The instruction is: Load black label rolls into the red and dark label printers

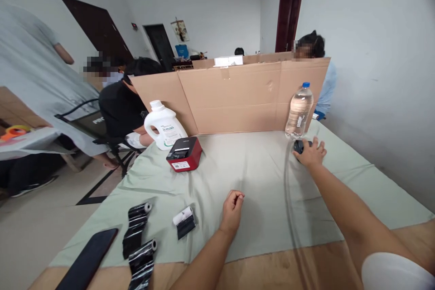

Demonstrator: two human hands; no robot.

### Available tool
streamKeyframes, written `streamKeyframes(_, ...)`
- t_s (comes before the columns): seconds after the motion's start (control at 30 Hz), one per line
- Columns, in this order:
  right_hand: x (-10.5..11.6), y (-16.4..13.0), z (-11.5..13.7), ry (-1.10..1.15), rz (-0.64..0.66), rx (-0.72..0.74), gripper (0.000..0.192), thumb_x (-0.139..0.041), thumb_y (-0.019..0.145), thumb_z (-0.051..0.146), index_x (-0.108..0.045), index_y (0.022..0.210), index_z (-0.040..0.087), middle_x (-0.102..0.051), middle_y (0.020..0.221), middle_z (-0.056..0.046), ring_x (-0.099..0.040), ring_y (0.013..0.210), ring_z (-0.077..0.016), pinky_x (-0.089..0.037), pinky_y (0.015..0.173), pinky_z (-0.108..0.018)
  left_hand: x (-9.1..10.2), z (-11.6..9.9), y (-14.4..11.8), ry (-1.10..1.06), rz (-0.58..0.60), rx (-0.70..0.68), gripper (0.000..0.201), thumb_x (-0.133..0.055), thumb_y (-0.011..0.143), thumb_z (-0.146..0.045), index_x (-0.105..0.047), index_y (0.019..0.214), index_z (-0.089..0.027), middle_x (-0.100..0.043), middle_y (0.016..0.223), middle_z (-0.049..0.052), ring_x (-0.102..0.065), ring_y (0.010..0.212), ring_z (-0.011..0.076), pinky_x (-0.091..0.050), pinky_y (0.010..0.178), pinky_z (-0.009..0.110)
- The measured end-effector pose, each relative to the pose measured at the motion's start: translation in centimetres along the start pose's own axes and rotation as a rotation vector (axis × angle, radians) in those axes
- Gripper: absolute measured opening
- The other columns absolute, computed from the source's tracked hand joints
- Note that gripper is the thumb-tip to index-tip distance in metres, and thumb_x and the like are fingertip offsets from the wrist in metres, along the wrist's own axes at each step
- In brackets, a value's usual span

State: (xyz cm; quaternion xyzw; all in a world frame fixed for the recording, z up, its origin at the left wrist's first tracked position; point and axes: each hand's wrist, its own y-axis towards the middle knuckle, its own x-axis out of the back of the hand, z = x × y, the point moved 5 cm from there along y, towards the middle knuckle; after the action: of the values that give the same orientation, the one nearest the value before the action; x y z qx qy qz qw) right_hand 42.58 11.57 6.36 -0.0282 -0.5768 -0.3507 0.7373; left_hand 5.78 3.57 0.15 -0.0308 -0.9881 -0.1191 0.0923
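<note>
At the right of the cloth, my right hand (311, 153) has its thumb and forefinger around a small rounded black object (299, 146), perhaps a computer mouse; its other fingers are spread. A blurred grey cord (288, 195) runs from near it toward the front edge. Just behind stands a clear water bottle (299, 111) with a blue cap. My left hand (233, 205) rests closed in a loose fist near the middle, and nothing shows in it. Left of that hand lies a small white roll (183, 216) with a black piece attached.
A red and black printer (186, 154) and a white jug (166, 127) stand at the left rear. Two shiny black rolls (137, 217) and a flat dark device (90, 258) lie front left. A cardboard partition (234, 99) spans the back. People sit beyond; one stands left.
</note>
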Motion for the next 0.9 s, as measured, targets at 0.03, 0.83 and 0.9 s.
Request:
streamKeyframes(0.03, -0.5, 0.7, -1.1, -0.018, 0.046, -0.077, 0.070, -0.066, 0.070, 0.052, -0.048, 0.131, 0.022, -0.016, 0.152, -0.018, -0.012, 0.135, -0.0490, -0.024, 0.097, -0.063, 0.0, -0.1, 0.0, 0.003, 0.010, -0.007, 0.022, -0.050, 0.085, -0.037, -0.059, 0.076, -0.019, -0.053, 0.073, 0.002, -0.051, 0.070, 0.0165, -0.042, 0.067, 0.028)
streamKeyframes(0.83, 2.6, -26.2, 14.9, 0.720, 0.120, 0.570, 0.064, -0.067, 0.074, 0.049, -0.049, 0.128, 0.020, -0.035, 0.142, -0.017, -0.040, 0.127, -0.0348, -0.041, 0.102, -0.054, 1.1, -1.8, -0.8, -0.966, 0.062, 0.313, 0.088, -0.072, 0.074, -0.044, -0.022, 0.145, -0.034, -0.054, 0.133, 0.008, -0.057, 0.114, 0.0239, -0.042, 0.098, 0.037)
streamKeyframes(0.9, 2.6, -25.9, 14.8, 0.821, 0.166, 0.513, 0.045, -0.061, 0.081, 0.046, -0.056, 0.118, 0.022, -0.039, 0.138, -0.015, -0.043, 0.126, -0.0323, -0.041, 0.102, -0.053, 1.4, -1.7, -0.8, -0.916, 0.056, 0.341, 0.098, -0.079, 0.067, -0.028, -0.021, 0.146, -0.032, -0.057, 0.129, 0.008, -0.060, 0.108, 0.0246, -0.043, 0.097, 0.039)
